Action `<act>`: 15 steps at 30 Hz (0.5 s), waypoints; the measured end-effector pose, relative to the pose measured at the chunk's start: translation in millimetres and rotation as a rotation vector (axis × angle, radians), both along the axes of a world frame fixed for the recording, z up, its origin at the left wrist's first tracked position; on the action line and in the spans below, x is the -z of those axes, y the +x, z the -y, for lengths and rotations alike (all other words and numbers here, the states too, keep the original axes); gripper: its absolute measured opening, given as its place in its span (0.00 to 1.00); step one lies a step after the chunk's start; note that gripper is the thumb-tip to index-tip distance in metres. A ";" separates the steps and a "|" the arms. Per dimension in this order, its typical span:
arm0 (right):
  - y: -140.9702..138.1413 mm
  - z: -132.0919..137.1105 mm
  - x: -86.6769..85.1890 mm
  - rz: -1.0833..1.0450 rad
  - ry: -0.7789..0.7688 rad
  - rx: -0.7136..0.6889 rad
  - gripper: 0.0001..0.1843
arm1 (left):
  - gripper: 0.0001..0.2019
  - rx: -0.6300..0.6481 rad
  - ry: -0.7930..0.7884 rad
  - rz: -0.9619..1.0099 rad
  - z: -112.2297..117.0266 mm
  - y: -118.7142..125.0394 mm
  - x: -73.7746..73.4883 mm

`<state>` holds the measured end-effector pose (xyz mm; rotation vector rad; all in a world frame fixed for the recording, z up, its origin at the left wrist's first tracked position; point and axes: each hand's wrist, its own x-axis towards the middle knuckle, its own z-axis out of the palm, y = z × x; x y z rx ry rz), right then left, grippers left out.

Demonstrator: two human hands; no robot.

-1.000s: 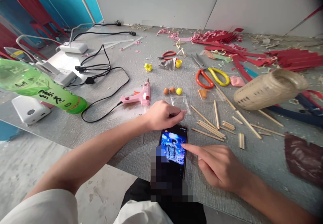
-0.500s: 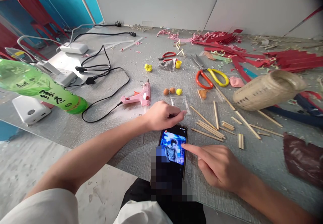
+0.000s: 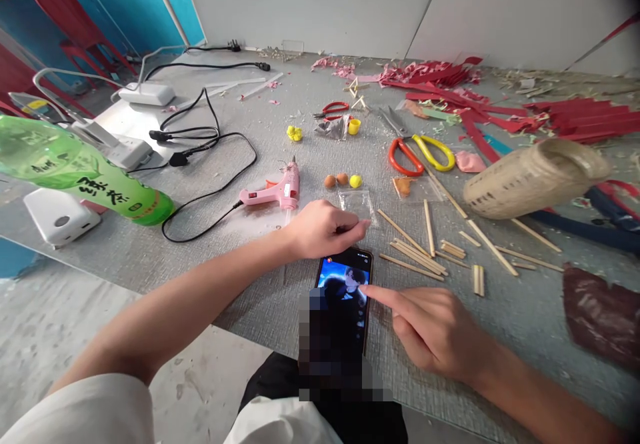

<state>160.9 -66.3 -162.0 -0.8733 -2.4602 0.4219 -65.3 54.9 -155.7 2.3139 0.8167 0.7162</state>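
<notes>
Head camera looks down on a grey table (image 3: 215, 257) full of craft things. The phone (image 3: 345, 297) lies flat at the near edge of the table, directly in front of the person. Its screen is lit and its lower part is blurred. The right hand (image 3: 430, 327) holds nothing. Its index finger is stretched out and the tip touches the right side of the screen, while the other fingers are folded under the palm. The left hand (image 3: 323, 231) rests on the table just beyond the top edge of the phone, loosely curled, with the fingers close together. Its fingertips are at the near edge of a small clear bag (image 3: 356, 203); one cannot tell if they pinch it or only touch it. Wooden sticks (image 3: 415, 251) lie scattered just right of the phone. A pink glue gun (image 3: 277, 192) lies just behind the left hand, and a green bottle (image 3: 85, 177) is well apart at the left.
</notes>
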 end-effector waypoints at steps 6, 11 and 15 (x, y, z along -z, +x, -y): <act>-0.7 0.2 0.0 0.003 -0.002 0.005 0.23 | 0.25 0.002 0.007 0.002 0.9 0.0 0.5; -0.4 0.3 -0.1 0.010 -0.003 0.007 0.22 | 0.25 -0.002 0.007 0.003 1.7 0.2 0.5; -0.1 0.3 -0.3 0.008 0.002 0.007 0.23 | 0.25 0.005 0.014 -0.002 0.8 0.4 0.4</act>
